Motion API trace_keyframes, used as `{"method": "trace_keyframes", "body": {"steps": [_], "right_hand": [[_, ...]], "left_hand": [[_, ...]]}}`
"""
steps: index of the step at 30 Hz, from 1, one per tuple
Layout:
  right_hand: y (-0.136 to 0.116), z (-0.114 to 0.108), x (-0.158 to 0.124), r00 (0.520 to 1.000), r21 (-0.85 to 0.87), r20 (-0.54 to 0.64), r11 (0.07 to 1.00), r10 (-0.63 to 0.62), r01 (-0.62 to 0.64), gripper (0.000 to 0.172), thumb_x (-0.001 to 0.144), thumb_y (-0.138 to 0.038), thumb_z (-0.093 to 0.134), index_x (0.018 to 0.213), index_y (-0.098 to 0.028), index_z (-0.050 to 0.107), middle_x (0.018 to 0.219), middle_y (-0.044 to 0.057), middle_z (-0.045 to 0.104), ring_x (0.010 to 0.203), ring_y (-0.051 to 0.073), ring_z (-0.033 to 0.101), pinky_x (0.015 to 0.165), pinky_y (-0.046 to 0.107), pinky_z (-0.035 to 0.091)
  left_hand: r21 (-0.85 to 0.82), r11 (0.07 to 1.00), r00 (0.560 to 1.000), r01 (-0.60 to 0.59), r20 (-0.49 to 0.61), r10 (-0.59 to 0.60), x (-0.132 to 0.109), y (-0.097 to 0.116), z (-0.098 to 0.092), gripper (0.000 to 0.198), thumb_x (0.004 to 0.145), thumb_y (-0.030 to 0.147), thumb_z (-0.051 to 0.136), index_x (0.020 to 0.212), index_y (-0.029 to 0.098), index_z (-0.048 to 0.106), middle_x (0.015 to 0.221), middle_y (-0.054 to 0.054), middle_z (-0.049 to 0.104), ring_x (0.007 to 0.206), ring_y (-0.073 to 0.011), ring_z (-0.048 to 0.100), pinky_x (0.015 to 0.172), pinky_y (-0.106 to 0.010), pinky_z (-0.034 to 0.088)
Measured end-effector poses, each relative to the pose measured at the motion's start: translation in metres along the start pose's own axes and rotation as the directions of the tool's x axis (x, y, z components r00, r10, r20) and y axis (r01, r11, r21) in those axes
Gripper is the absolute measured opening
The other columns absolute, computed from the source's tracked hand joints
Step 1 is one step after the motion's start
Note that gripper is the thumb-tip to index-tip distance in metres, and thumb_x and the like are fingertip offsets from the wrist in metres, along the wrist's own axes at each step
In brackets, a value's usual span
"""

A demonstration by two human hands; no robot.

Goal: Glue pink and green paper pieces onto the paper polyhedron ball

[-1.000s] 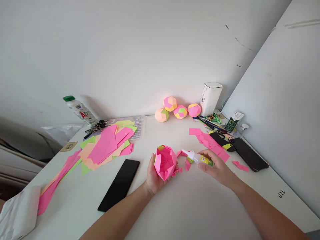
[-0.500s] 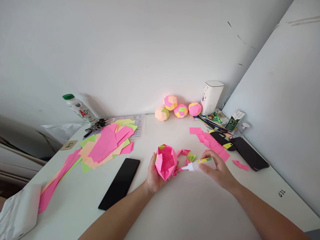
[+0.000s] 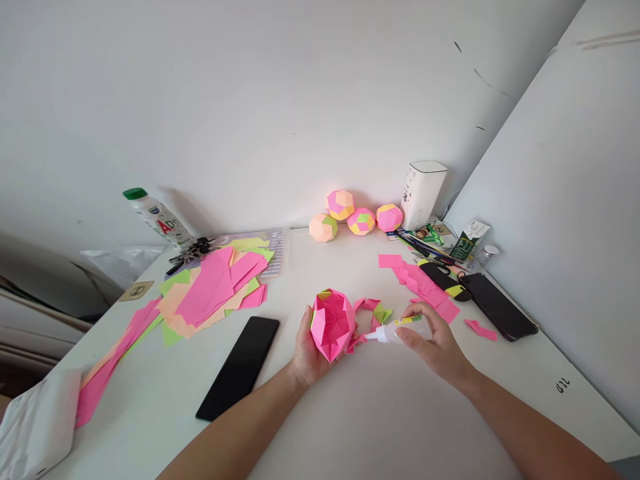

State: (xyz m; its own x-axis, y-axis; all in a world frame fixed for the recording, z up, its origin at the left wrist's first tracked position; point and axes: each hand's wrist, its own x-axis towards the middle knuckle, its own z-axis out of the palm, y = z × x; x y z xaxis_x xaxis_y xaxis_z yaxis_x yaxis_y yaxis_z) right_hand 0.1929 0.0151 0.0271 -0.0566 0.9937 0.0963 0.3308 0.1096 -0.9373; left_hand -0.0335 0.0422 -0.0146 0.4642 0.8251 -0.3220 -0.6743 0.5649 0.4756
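Observation:
Cupped in my left hand (image 3: 303, 357) is a folded paper ball (image 3: 332, 327), mostly pink with a bit of green at its rim, its hollow opening facing me. My right hand (image 3: 435, 343) is wrapped round a clear glue bottle (image 3: 406, 329) with a yellow and green label. The bottle lies nearly level, its white nozzle pointing left, close to the ball's right side. Whether the tip touches paper I cannot tell. Behind the nozzle lie folded pink and green paper pieces (image 3: 383, 313) on the table, partly hidden by the ball and bottle.
Several finished paper balls (image 3: 361, 221) rest against the wall beside a white container (image 3: 424, 195). Pink slips (image 3: 425, 285), a cutter (image 3: 443, 280) and a dark phone (image 3: 499, 307) lie right. Leftward are a black phone (image 3: 239, 367), coloured paper sheets (image 3: 213, 290) and a bottle (image 3: 160, 219).
The glue bottle's nozzle has shifted very slightly to the right, away from the paper ball. Both hands keep their grips, and the rest looks the same.

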Motion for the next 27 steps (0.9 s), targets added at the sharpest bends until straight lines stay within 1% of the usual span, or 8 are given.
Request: {"method": "trace_keyframes", "body": {"steps": [3, 7, 12, 18, 24, 27], "right_hand": [[-0.0006, 0.0004, -0.0007, 1.0, 0.008, -0.008, 1.0, -0.002, 0.002, 0.024, 0.077, -0.044, 0.063, 0.086, -0.024, 0.054, 0.087, 0.004, 0.053, 0.073, 0.019, 0.052, 0.043, 0.022, 0.043], [0.0005, 0.001, -0.0024, 1.0, 0.023, -0.006, 1.0, -0.009, 0.009, 0.024, 0.078, -0.043, 0.063, 0.088, -0.023, 0.054, 0.088, 0.004, 0.052, 0.072, 0.018, 0.051, 0.042, 0.02, 0.042], [0.0016, 0.0013, -0.0037, 1.0, 0.046, 0.006, 0.999, 0.007, -0.007, 0.025, 0.079, -0.044, 0.062, 0.089, -0.023, 0.053, 0.088, 0.003, 0.05, 0.063, 0.013, 0.045, 0.039, 0.018, 0.036], [0.0015, 0.0013, -0.0018, 1.0, 0.063, 0.0, 0.998, 0.011, -0.011, 0.024, 0.08, -0.044, 0.062, 0.089, -0.023, 0.053, 0.086, 0.002, 0.049, 0.061, 0.013, 0.041, 0.038, 0.019, 0.031], [0.0009, 0.0016, -0.0015, 1.0, 0.052, -0.01, 0.999, 0.003, -0.002, 0.025, 0.081, -0.045, 0.061, 0.088, -0.023, 0.053, 0.082, 0.002, 0.049, 0.059, 0.013, 0.04, 0.039, 0.019, 0.031], [0.0026, 0.0024, -0.0019, 1.0, 0.045, -0.01, 0.999, -0.024, 0.024, 0.024, 0.082, -0.045, 0.059, 0.089, -0.023, 0.053, 0.081, 0.002, 0.05, 0.059, 0.013, 0.041, 0.04, 0.02, 0.031]], "left_hand": [[0.001, 1.0, 1.0, -0.004, 0.02, 0.004, -0.0002, -0.0002, -0.001, 0.069, 0.079, 0.072, 0.038, 0.098, 0.011, 0.065, 0.088, -0.015, 0.069, 0.073, -0.0243, 0.065, 0.061, -0.031, 0.047], [0.001, 1.0, 0.999, -0.012, 0.038, 0.012, -0.0007, -0.0018, -0.0034, 0.07, 0.079, 0.071, 0.038, 0.101, 0.01, 0.064, 0.088, -0.016, 0.069, 0.073, -0.0245, 0.065, 0.06, -0.032, 0.046], [-0.01, 1.0, 1.0, -0.014, 0.013, 0.014, -0.0006, -0.0021, -0.0029, 0.069, 0.079, 0.071, 0.039, 0.101, 0.01, 0.063, 0.088, -0.016, 0.069, 0.074, -0.0252, 0.065, 0.063, -0.033, 0.047], [0.005, 1.0, 1.0, -0.007, 0.008, 0.007, -0.0002, -0.001, -0.0012, 0.07, 0.077, 0.073, 0.039, 0.099, 0.01, 0.064, 0.088, -0.016, 0.068, 0.074, -0.0251, 0.065, 0.062, -0.032, 0.046], [-0.001, 1.0, 0.999, -0.013, 0.036, 0.013, 0.001, -0.0019, -0.0038, 0.07, 0.078, 0.072, 0.038, 0.099, 0.01, 0.064, 0.088, -0.016, 0.068, 0.073, -0.0243, 0.065, 0.061, -0.031, 0.047], [-0.01, 1.0, 0.999, -0.013, 0.042, 0.013, 0.001, -0.0021, -0.0045, 0.069, 0.079, 0.071, 0.039, 0.101, 0.01, 0.064, 0.088, -0.016, 0.069, 0.073, -0.0243, 0.065, 0.062, -0.032, 0.047]]}}
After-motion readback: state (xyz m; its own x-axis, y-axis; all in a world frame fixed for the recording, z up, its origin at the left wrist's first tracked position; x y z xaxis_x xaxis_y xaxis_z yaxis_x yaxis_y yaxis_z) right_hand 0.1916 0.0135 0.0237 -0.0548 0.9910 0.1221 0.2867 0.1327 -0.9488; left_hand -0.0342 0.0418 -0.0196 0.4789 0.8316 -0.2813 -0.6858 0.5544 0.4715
